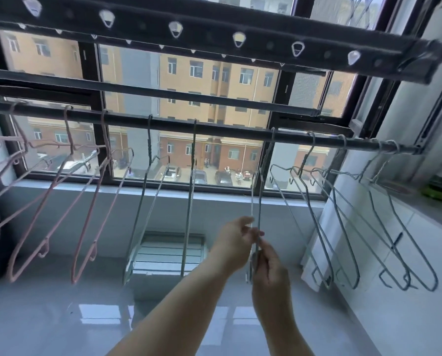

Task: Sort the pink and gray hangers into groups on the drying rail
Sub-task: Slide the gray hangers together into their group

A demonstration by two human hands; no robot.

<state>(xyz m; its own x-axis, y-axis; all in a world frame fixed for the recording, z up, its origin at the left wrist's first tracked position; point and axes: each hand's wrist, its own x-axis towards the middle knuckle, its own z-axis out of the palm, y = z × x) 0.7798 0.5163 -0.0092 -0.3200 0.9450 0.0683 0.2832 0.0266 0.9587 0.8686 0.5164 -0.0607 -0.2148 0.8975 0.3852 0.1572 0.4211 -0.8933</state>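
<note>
The fingers (246,223) of the left hand (234,240) pinch one thin wire of a gray metal hanger (260,191), and the right hand (270,268) curls its fingers round the lower end just beneath. The hanger hangs edge-on from the dark round drying rail (227,128), right of the middle. More gray wire hangers (327,280) reach the rail's right end, and pink wire hangers (76,277) hang along its left part.

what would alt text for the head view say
Left hand and right hand pinch the lower end of a gray hanger hanging from the drying rail. Pink hangers hang at the left, other gray hangers along the rest.
</note>
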